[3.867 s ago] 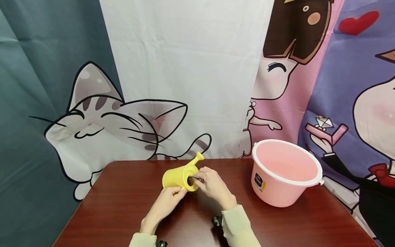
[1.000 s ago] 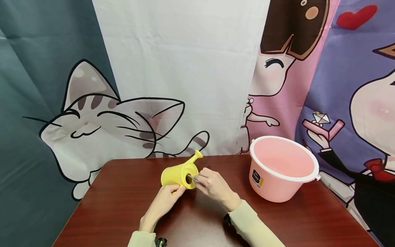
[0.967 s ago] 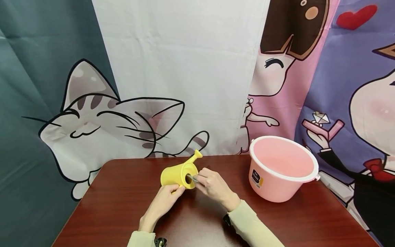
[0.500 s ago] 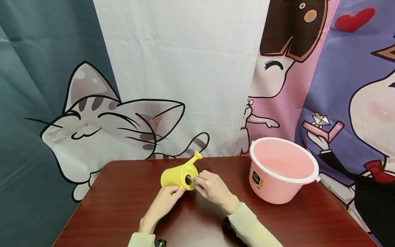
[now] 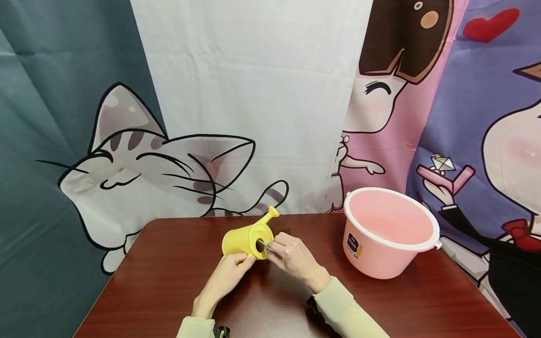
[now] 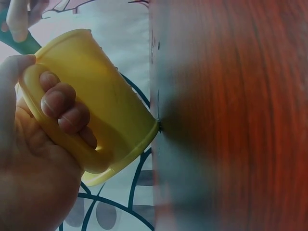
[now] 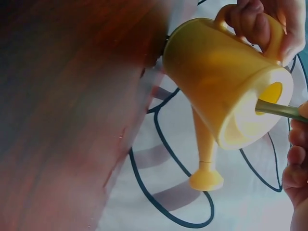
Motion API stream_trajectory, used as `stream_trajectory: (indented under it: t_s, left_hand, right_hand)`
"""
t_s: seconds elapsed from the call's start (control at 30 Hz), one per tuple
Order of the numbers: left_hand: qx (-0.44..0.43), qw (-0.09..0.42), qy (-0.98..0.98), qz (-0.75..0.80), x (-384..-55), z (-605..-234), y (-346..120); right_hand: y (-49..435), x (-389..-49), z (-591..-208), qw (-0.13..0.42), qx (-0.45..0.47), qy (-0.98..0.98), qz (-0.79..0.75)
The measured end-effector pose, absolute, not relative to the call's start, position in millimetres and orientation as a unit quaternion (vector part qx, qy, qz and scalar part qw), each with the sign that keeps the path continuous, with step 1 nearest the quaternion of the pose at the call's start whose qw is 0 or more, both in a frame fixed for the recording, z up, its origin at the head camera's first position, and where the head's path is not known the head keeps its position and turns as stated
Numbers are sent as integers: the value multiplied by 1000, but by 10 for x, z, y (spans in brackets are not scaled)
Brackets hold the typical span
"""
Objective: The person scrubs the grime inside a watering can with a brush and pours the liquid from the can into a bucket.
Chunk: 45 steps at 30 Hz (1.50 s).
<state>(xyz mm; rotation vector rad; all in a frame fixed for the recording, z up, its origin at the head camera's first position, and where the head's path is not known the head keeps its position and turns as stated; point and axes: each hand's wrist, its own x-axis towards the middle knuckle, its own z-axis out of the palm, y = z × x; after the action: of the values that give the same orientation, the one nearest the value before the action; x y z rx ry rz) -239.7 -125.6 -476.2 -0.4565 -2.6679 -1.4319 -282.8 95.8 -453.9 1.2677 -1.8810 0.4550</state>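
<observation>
A yellow watering can (image 5: pixel 237 241) is tilted over the table, mouth towards me, its spout pointing up and away. My left hand (image 5: pixel 224 281) grips its loop handle, with the fingers curled through the loop in the left wrist view. In my right hand (image 5: pixel 296 260), a slim grey-green stick-like tool (image 7: pixel 279 109) is pinched between thumb and fingers. One end of this tool passes through the round opening (image 7: pixel 270 94) into the can. That inner end is hidden, so I cannot tell its kind. The can's bottom edge appears to touch the tabletop in the left wrist view.
A pink bucket (image 5: pixel 372 260) with a white rim stands upright at the right of the brown wooden table (image 5: pixel 160 291). Behind the table's far edge hangs a cloth backdrop (image 5: pixel 262 94) with cartoon figures.
Compared with the earliest frame, my right forearm has swung out to the right and the tool slants differently in the opening. The can and left hand stay nearly in place.
</observation>
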Motion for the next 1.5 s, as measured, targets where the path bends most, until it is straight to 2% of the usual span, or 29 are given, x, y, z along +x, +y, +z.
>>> stream_trajectory:
  t_s: [0.33, 0.57, 1.17, 1.5]
  left_hand:
    - [-149, 40, -875, -459, -2405, -4748, -1262]
    - [-150, 36, -876, -457, -2400, -4761, -1271]
    - [-161, 46, -870, -464, -2401, -4798, -1234]
    - [-162, 47, -872, -459, -2395, -4773, -1241]
  right_hand:
    - [898, -2927, -4664, 387, 483, -761, 195]
    - [847, -2913, -4671, 345, 468, -789, 200]
    - [1002, -2863, -4587, 418, 524, -718, 189]
    - [927, -2817, -4654, 401, 513, -740, 171]
